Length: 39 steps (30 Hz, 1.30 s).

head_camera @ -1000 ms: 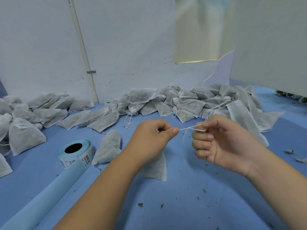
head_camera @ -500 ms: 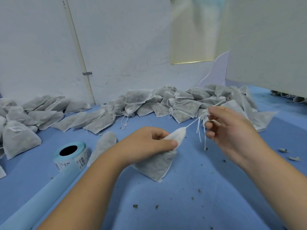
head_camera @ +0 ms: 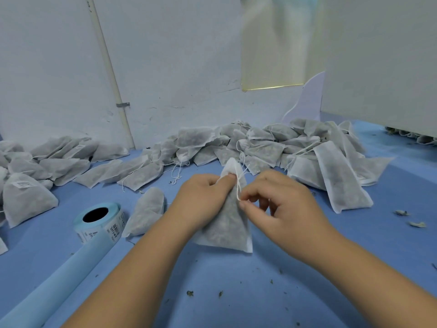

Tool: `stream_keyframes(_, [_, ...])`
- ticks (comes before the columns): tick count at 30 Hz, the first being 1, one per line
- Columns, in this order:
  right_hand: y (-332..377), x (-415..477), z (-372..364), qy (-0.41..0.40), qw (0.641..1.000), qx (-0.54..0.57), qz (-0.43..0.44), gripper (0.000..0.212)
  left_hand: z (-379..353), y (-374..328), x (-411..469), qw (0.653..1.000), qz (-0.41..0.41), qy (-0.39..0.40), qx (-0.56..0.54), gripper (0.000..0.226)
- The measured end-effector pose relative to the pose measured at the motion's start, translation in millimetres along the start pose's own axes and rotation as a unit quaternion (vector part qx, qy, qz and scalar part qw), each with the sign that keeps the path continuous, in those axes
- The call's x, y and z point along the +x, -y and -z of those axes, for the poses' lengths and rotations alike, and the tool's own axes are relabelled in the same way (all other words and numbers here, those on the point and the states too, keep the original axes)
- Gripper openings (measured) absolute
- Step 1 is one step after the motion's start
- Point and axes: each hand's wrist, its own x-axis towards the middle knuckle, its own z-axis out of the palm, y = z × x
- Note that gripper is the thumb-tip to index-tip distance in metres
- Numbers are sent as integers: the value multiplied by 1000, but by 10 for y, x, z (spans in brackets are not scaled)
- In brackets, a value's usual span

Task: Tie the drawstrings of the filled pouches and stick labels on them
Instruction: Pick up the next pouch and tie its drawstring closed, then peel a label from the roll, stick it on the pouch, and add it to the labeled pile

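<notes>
My left hand [head_camera: 203, 202] grips the neck of one pouch [head_camera: 227, 226], held between both hands. My right hand [head_camera: 283, 204] pinches its drawstring [head_camera: 238, 188]. One label roll [head_camera: 99, 221] lies to the left. I cannot count the pile [head_camera: 260, 143] behind.

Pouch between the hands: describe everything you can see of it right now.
The pouch is white, thin, half-see-through fabric, non-woven by its look, with dark grey-green filling showing through. It stands roughly upright, neck gathered to a point on top, flat seamed lower edge seemingly resting on the blue table. The left hand grips its neck; the right hand pinches the white drawstring hanging from the neck.
</notes>
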Motion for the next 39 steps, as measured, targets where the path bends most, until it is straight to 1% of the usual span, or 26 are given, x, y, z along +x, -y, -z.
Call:
stream_keyframes(3, [-44,-19,-4,31,999,-43,-2,6,-25,2,1,998,19,38,-50,50])
stream_keyframes(6, [-50,-8,35,35,998,-48,-1,10,-31,-38,-20,992,44,75,-94,30])
stream_keyframes(7, [-44,-10,45,37,998,-47,-2,12,-23,-49,-29,988,50,92,-114,27])
stream_keyframes(10, [-28,-19,48,53,997,-47,-13,16,12,-22,-14,968,52,157,-188,37])
stream_keyframes(12, [-38,-10,38,63,997,-39,-24,19,48,3,-26,948,61,193,-245,37])
stream_keyframes(14, [-50,4,26,76,996,-30,-40,23,79,23,-36,934,67,208,-283,35])
stream_keyframes(15, [-57,5,20,84,995,-26,-46,25,92,27,-41,932,65,210,-289,34])
stream_keyframes(18, [-45,-9,-3,95,994,14,-51,29,157,41,-87,931,66,202,-295,26])
stream_keyframes(22, [41,-16,-35,30,988,135,-62,27,332,157,-217,933,91,182,-295,16])
stream_keyframes(24, [82,-32,-64,12,986,150,-68,28,501,262,-322,941,112,148,-282,14])
stream_keyframes(27, [143,-80,-134,56,984,151,-72,36,887,453,-468,940,142,73,-301,14])
stream_keyframes(29, [207,-116,-202,101,981,146,-74,44,1203,585,-567,925,174,8,-337,18])
stream_keyframes(30, [240,-133,-246,119,981,138,-73,46,1360,650,-624,912,191,-24,-363,18])
stream_keyframes(32, [324,-160,-351,145,980,120,-56,42,1645,799,-754,885,211,-70,-409,20])
stream_keyframes(33, [376,-169,-408,157,980,112,-45,38,1757,881,-820,875,215,-82,-427,25])
stream_keyframes(35, [502,-165,-526,187,977,100,-27,34,1905,1039,-936,859,218,-84,-456,41])
stream_keyframes(36, [577,-151,-589,198,975,98,-22,34,1945,1104,-980,851,221,-78,-469,44])
stream_keyframes(39, [831,-34,-839,195,973,113,-47,35,1994,1223,-1035,822,232,-54,-518,34])
